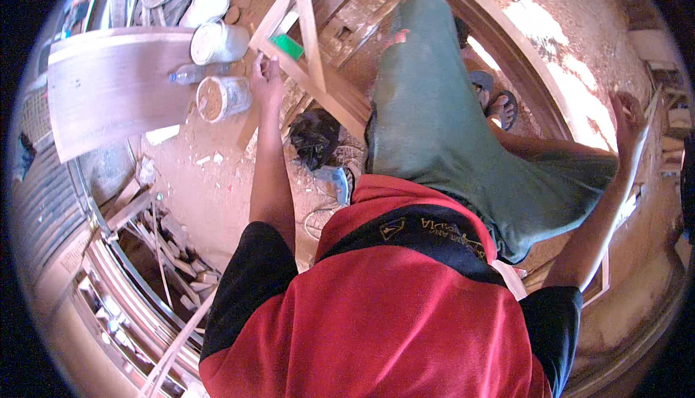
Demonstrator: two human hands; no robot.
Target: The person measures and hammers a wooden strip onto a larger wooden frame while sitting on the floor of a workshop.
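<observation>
My left hand (268,79) reaches to the wooden frame (337,97) at the upper middle, its fingers bent but apart, holding nothing visible, just below a bright green object (287,46) on the frame. My right hand (628,114) is raised at the right with its fingers curled; whether anything is in them is too small to make out. My leg in green trousers (420,86) lies across the middle, beside a long curved-looking timber beam (517,79). A black plastic bag (313,137) and a blue power tool (333,182) lie on the ground below the frame.
At the left are a wide board (119,94), several white buckets (221,43) and a plastic bottle (190,73). Offcuts (184,275) and long strips of material fill the lower left. Sandy ground (217,159) surrounds me, with sunlit patches at the upper right.
</observation>
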